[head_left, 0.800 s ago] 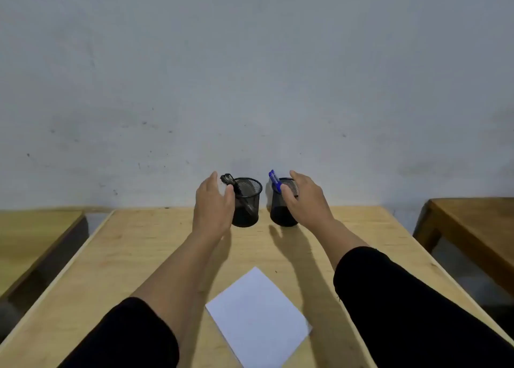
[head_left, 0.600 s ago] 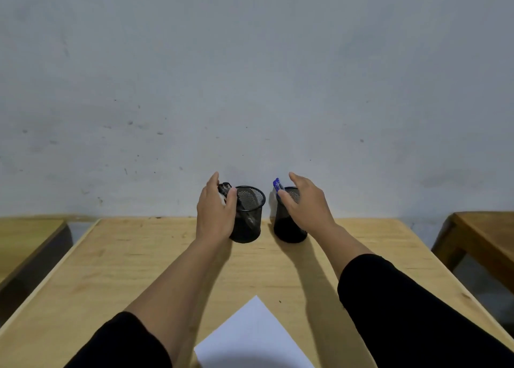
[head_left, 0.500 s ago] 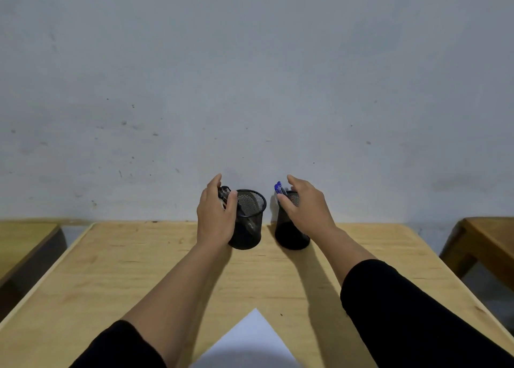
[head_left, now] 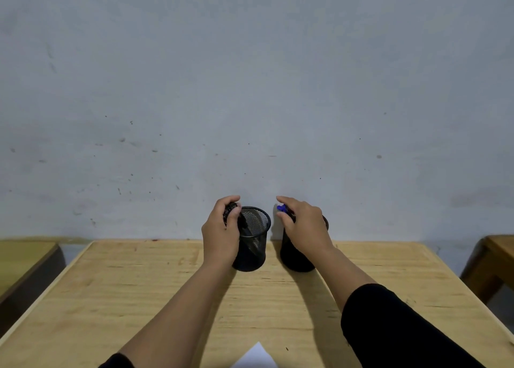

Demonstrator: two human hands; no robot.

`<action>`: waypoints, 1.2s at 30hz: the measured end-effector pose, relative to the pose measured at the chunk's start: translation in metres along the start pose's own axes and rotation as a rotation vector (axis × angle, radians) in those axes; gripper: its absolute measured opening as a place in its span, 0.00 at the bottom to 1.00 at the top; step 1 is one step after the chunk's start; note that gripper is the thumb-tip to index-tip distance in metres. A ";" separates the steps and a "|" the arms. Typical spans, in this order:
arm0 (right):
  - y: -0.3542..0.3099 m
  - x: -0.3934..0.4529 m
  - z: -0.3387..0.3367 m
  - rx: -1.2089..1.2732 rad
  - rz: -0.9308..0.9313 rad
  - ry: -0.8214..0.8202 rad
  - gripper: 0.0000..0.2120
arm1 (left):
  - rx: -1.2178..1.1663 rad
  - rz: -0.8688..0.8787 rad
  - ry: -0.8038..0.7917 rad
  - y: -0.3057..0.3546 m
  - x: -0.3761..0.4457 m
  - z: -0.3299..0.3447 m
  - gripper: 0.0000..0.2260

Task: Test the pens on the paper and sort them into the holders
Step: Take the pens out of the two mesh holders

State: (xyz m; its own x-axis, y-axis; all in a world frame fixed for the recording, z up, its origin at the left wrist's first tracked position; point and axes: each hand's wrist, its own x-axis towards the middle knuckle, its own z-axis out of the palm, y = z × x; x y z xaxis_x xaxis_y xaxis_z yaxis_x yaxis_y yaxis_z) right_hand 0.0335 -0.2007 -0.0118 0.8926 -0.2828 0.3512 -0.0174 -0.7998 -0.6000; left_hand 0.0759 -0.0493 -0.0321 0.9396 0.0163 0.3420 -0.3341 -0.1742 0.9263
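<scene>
Black wire-mesh cylindrical holder [head_left: 254, 238] is standing at the far edge of the table [head_left: 139, 298], with a second black holder [head_left: 296, 259] just beside it on the right. The left hand [head_left: 221, 235] is curling its fingers round the top of a dark pen [head_left: 232, 211] leaning in the left holder. The right hand [head_left: 304, 228] is pinching the blue-capped pen [head_left: 282, 208] above the right holder.

Judgement: both pens are being drawn out for testing. Lift each straight up along its shaft, since a sideways pull could tip the light mesh holders.

Room: the wall is sitting close behind the holders, so withdraw toward the body. The white paper sheet [head_left: 257, 358] is lying near the front edge, with open wood between.
</scene>
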 end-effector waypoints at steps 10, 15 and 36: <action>-0.003 0.003 -0.002 0.114 0.002 0.104 0.09 | -0.112 0.002 0.114 0.010 0.002 0.005 0.09; -0.018 0.011 -0.012 0.205 -0.010 0.183 0.08 | -0.152 0.021 0.167 0.029 0.012 0.001 0.09; -0.056 -0.087 -0.026 0.173 0.168 0.025 0.10 | -0.126 -0.327 0.289 0.028 -0.056 -0.077 0.08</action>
State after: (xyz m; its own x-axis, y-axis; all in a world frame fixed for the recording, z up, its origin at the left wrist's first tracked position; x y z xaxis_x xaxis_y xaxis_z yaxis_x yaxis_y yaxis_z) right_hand -0.0553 -0.1450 0.0097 0.8722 -0.4189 0.2524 -0.0855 -0.6388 -0.7646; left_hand 0.0086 0.0204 -0.0130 0.9439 0.3277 0.0419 -0.0466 0.0064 0.9989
